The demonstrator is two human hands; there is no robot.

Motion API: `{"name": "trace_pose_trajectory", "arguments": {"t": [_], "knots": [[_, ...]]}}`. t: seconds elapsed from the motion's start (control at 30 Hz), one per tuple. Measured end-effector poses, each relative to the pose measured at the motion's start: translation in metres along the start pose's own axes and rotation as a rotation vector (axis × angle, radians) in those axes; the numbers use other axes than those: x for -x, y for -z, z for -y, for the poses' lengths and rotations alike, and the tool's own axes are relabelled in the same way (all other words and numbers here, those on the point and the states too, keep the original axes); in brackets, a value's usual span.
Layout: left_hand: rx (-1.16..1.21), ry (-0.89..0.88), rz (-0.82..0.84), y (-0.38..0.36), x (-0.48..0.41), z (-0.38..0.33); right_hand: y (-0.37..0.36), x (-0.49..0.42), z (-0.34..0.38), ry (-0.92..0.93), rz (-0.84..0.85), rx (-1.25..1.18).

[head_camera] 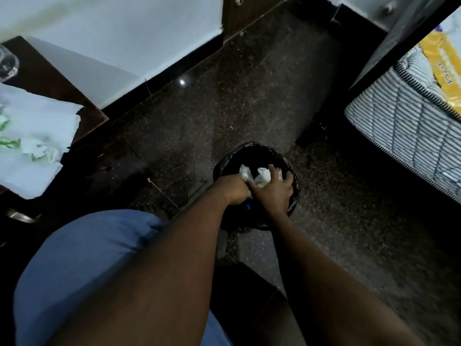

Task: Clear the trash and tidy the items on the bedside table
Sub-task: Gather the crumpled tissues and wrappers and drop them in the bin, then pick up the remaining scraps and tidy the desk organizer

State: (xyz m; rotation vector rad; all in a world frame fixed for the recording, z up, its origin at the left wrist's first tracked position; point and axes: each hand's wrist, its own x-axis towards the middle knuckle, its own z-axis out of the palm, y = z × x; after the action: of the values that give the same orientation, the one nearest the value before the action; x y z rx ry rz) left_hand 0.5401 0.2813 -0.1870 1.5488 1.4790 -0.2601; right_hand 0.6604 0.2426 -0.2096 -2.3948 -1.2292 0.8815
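Observation:
A black bin [229, 161] with a dark liner stands on the floor in the middle of the head view. Both hands reach into its mouth. My left hand [235, 189] is curled down inside the bin, next to crumpled white paper [245, 172]. My right hand [275, 187] lies with spread fingers on top of more white trash [264, 174], pressing on it. The dark wooden bedside table [50, 78] is at the far left, with a white sheet [37, 121], crumpled white and green scraps [37, 149] and a clear plastic cup [7, 63] on it.
A striped mattress [404, 126] with a yellow packet [441, 63] fills the right edge. A white wall with black skirting runs behind the table. The speckled dark floor [249, 96] lies open around the bin. My blue-clad knee [87, 258] is at the lower left.

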Motion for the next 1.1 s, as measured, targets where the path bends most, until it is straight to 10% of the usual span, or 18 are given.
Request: {"name": "trace_pose_trajectory", "arguments": {"t": [0.23,1.1], "knots": [[-0.168,-0.055,-0.055,0.012,0.009,0.002,0.002,0.005,0.006,0.123,-0.05,-0.076],[0.499,-0.225,-1.032,0.124,0.197,0.078,0.036,0.146,0.199,0.78,-0.059,-0.319]]}}
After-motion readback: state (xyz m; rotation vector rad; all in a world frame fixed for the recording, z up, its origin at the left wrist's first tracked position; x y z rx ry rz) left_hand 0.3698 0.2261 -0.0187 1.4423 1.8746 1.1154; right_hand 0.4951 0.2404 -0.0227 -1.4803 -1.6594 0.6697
